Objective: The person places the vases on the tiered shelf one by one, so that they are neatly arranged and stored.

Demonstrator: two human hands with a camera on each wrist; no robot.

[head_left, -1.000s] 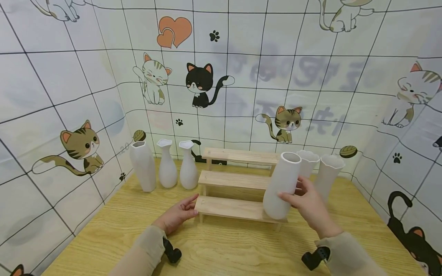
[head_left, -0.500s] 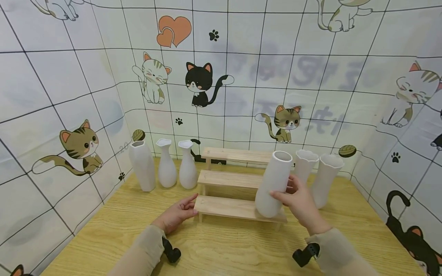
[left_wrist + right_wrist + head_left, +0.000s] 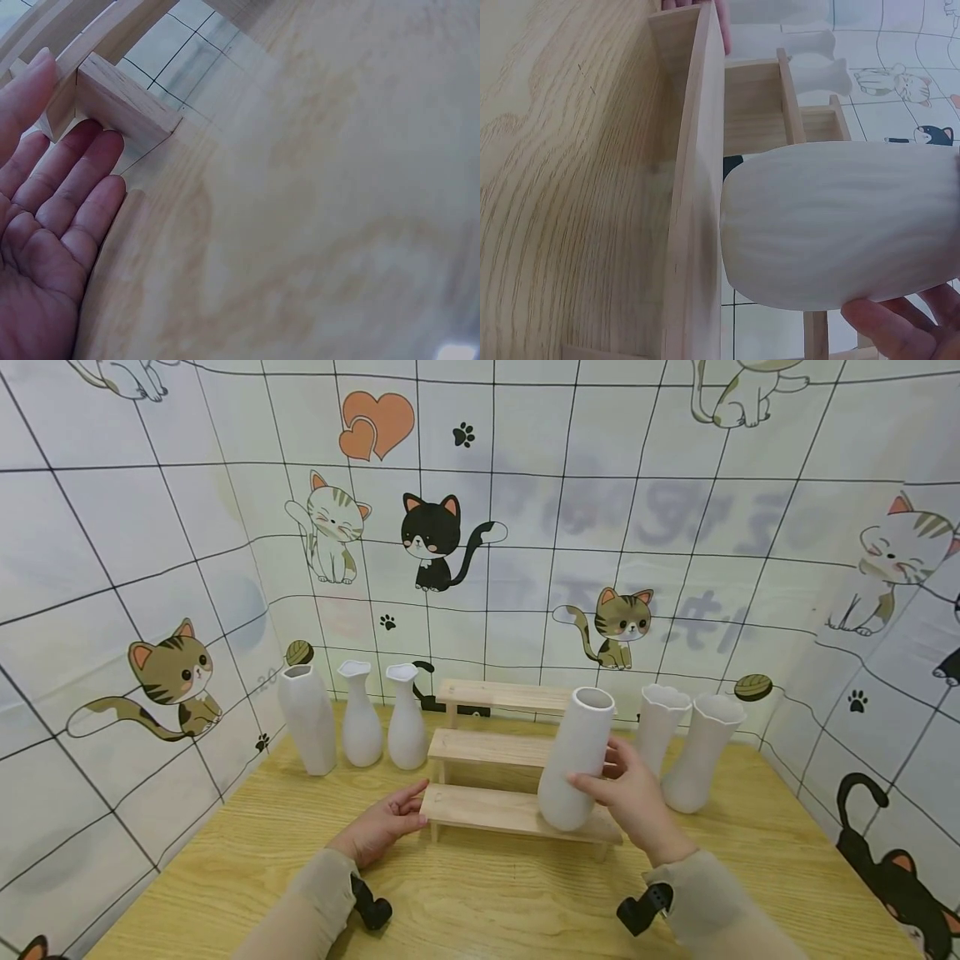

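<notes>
A tall white vase [image 3: 572,760] with a round mouth leans slightly to the right over the right half of the lowest step. My right hand [image 3: 632,802] grips it from the right, thumb in front and fingers behind. In the right wrist view the base of the vase is right at the step's top face. The three-step wooden stand [image 3: 480,807] stands in the middle of the table. At its left end is my left hand [image 3: 381,828]. In the left wrist view the nearly straight fingers [image 3: 90,180] touch the stand's leg, the thumb beside the board.
At the back left stand a faceted white vase [image 3: 309,722] and two slim-necked white vases, one of them [image 3: 362,722] in the middle of that row. Two white vases with wavy rims, the nearer one [image 3: 697,760] further right, stand right of the stand. A cat-print sheet [image 3: 525,527] hangs behind the table.
My right hand has moved the held vase leftward along the lowest step, uncovering more of the two wavy-rimmed vases. My left hand has stayed at the stand's left end.
</notes>
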